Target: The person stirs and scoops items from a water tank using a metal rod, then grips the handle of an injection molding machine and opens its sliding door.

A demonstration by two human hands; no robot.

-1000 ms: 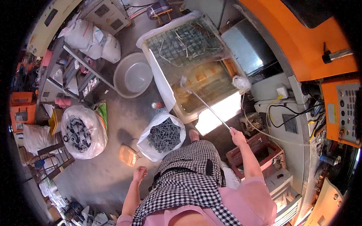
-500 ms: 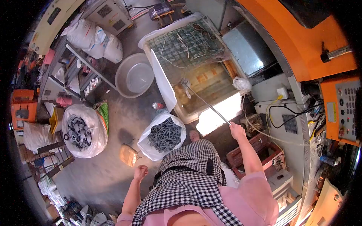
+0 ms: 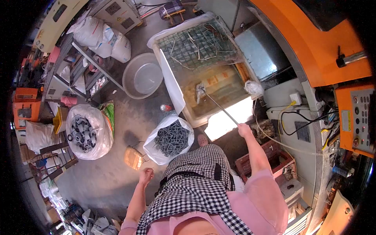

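In my right hand (image 3: pixel 244 130) is the end of a long thin metal rod (image 3: pixel 221 108). Its far end carries a pale, scoop-like head (image 3: pixel 200 91) over the murky water of a large white tub (image 3: pixel 189 117). My left hand (image 3: pixel 146 176) is curled beside the checked apron, near a small tan stool (image 3: pixel 133 158), and nothing shows in its fingers. Between the tub and the apron stands a white bag of grey stick-like parts (image 3: pixel 172 139). Green netting (image 3: pixel 196 45) and pale strips lie in the tub's back part.
A round grey basin (image 3: pixel 142 76) and a red can (image 3: pixel 165 107) stand left of the tub. Further left is a bag of grey rings (image 3: pixel 83 133). At right are a reddish crate (image 3: pixel 270 154), a hose, cables and an orange control panel (image 3: pixel 357 117).
The rod's pale head has moved right across the water. My right hand has shifted slightly up and left. My left hand stays curled at about the same place.
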